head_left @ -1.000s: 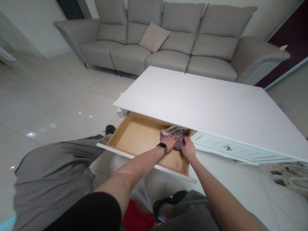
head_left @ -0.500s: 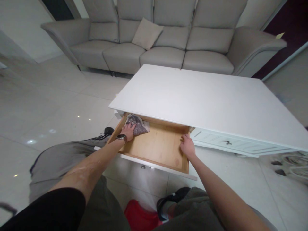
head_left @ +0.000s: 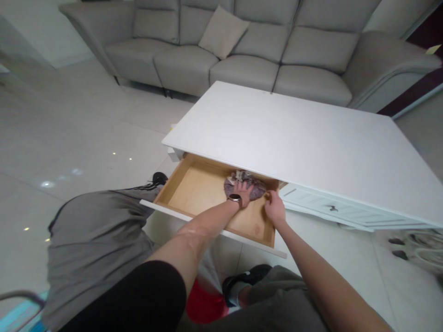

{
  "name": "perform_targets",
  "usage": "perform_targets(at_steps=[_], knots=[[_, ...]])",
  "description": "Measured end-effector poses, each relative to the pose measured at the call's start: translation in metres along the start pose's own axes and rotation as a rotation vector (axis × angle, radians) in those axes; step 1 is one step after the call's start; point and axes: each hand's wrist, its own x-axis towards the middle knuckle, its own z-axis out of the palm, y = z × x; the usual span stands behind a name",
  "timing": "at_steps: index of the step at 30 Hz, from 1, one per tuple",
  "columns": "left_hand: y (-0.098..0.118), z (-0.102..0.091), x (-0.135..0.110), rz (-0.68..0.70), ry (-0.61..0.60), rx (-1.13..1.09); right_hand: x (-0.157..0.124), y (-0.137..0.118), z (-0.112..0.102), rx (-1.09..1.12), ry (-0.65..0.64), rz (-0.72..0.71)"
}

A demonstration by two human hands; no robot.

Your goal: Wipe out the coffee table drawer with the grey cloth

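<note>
A wooden drawer (head_left: pixel 194 186) is pulled out from under the white coffee table (head_left: pixel 297 143). My left hand (head_left: pixel 242 193), with a watch on the wrist, presses flat on a purple-grey cloth (head_left: pixel 249 184) at the back right of the drawer floor, fingers spread over it. My right hand (head_left: pixel 275 208) grips the drawer's right side wall, fingers curled over its top edge. Part of the cloth is hidden under the tabletop.
A grey sofa (head_left: pixel 249 50) with a beige cushion (head_left: pixel 223 32) stands behind the table. A second, closed white drawer front (head_left: pixel 332 210) is to the right. My knees in grey trousers (head_left: pixel 97 240) are close to the drawer front. Glossy tile floor lies to the left.
My left hand has swept the cloth from the drawer's back left corner to its back right. My right hand has stayed on the right wall.
</note>
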Motion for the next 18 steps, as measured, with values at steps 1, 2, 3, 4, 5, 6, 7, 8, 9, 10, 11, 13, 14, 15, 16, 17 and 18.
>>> perform_targets(at_steps=[1,2,3,4,5,6,7,8,9,10,11,13,14,15,16,17,18], knots=[[0.016,0.006,0.003,0.087,-0.037,-0.016,0.0,0.0,-0.001,0.004,-0.003,0.006],[0.029,0.011,0.005,0.181,-0.098,-0.029,0.0,0.0,-0.002,0.007,-0.006,0.012],[0.04,0.014,0.007,0.189,-0.124,-0.043,0.0,0.0,-0.003,0.01,-0.007,0.019],[0.046,0.016,0.009,0.184,-0.138,-0.054,0.0,0.0,-0.004,0.011,-0.007,0.023],[0.049,0.017,0.009,0.187,-0.148,-0.066,0.001,0.0,-0.005,0.008,-0.008,0.024],[0.047,0.017,0.007,0.192,-0.15,-0.077,0.001,0.001,-0.005,0.001,-0.009,0.02],[0.041,0.016,0.003,0.219,-0.161,-0.08,0.001,0.002,-0.005,-0.01,-0.01,0.014],[0.033,0.015,-0.003,0.261,-0.179,-0.077,0.002,0.002,-0.004,-0.022,-0.013,0.006],[0.022,0.013,-0.011,0.312,-0.205,-0.069,0.002,0.003,-0.004,-0.036,-0.014,-0.001],[0.011,0.011,-0.02,0.369,-0.242,-0.057,0.002,0.003,-0.004,-0.047,-0.014,-0.006],[-0.002,0.009,-0.029,0.417,-0.276,-0.051,0.001,0.004,-0.004,-0.057,-0.012,-0.007],[-0.027,0.002,-0.044,0.491,-0.327,-0.056,0.001,0.004,-0.003,-0.07,-0.011,-0.001],[-0.041,-0.002,-0.05,0.504,-0.326,-0.064,0.0,0.004,-0.004,-0.077,-0.014,0.004],[-0.055,-0.008,-0.053,0.475,-0.301,-0.065,0.0,0.004,-0.004,-0.086,-0.017,0.011],[-0.071,-0.016,-0.056,0.42,-0.292,-0.056,0.0,0.004,-0.004,-0.096,-0.024,0.019],[-0.089,-0.024,-0.058,0.346,-0.268,-0.05,0.0,0.004,-0.004,-0.107,-0.03,0.028],[-0.109,-0.033,-0.059,0.291,-0.246,-0.044,0.0,0.004,-0.004,-0.115,-0.035,0.037]])
